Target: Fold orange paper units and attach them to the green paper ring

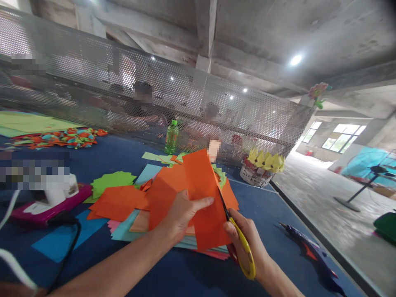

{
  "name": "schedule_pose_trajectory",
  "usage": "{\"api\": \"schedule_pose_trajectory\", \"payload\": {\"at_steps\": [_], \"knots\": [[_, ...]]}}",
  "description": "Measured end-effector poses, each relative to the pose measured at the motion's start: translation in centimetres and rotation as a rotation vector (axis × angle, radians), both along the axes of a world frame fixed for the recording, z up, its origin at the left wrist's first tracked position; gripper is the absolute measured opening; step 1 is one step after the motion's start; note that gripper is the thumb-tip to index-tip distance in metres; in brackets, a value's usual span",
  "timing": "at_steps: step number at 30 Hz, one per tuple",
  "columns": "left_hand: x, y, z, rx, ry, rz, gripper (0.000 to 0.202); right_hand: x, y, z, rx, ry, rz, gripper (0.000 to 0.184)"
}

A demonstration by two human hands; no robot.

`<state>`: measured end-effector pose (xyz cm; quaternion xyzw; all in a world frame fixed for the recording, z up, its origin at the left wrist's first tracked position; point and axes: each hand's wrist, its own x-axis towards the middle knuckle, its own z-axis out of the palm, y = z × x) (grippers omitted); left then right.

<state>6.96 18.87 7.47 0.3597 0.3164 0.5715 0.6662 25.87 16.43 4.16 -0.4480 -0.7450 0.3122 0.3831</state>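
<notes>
In my left hand [182, 212] I grip a folded-looking strip of orange paper [202, 181], thumb lying across its face. My right hand [247, 235] holds yellow-handled scissors [247, 251], fingers in the loops. The dark blades run along the right edge of the orange paper, at about its middle. Beneath both hands lies a pile of coloured sheets, with orange paper [163, 185] on top and light blue sheets [123, 229] below. To the left of the pile are more orange pieces [117, 204] and green pieces [111, 181].
A glue gun [312, 251] lies at the table's right edge. A green bottle [171, 138] and a basket [256, 173] stand near a perforated metal screen [185, 90]. On the left are a magenta power strip [55, 204] with cables and a heap of folded paper pieces [71, 138]. People sit beyond the screen.
</notes>
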Motion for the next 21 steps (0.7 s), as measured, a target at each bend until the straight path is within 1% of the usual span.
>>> {"api": "schedule_pose_trajectory", "payload": {"at_steps": [3, 6, 8, 11, 15, 21], "knots": [[-0.7, 0.5, 0.7, 0.022, -0.061, 0.002, 0.036, -0.1, 0.0, 0.3, 0.004, 0.019, 0.001, 0.047], [-1.7, 1.1, 1.6, 0.026, -0.134, 0.017, 0.037, 0.0, -0.1, 0.4, -0.013, 0.008, 0.048, 0.045], [-2.2, 1.3, 1.8, 0.006, -0.162, 0.026, 0.035, 0.1, -0.1, 0.3, -0.03, -0.009, 0.072, 0.043], [-2.2, 1.4, 1.5, -0.03, -0.176, 0.034, 0.031, 0.2, -0.2, 0.1, -0.049, -0.018, 0.1, 0.042], [-1.7, 1.2, 0.7, -0.042, -0.169, 0.049, 0.033, 0.1, -0.2, 0.4, -0.039, -0.022, 0.132, 0.045], [-1.5, 1.0, 0.6, -0.044, -0.165, 0.042, 0.037, -0.1, -0.5, 1.0, -0.007, -0.042, 0.155, 0.048]]}}
